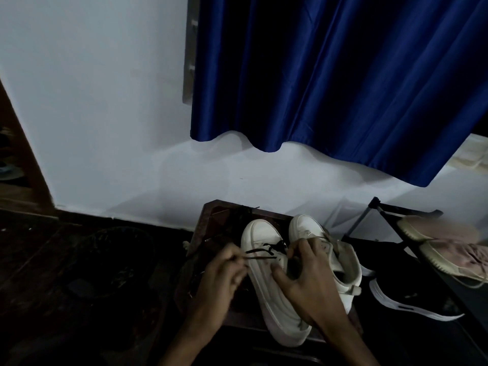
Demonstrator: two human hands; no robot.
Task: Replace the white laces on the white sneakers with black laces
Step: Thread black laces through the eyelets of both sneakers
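Right hand (309, 281) sat closest, fingers curled round the near white sneaker (269, 299), which stood toe-away on the dark table (208, 223), touching the other white sneaker (343, 262) at its right. My left hand (224, 276) pinched the black lace (257, 250), threaded only near the toe.

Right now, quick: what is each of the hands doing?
Left hand: closed, pinching the black lace.
Right hand: closed, gripping the white sneaker near its opening.
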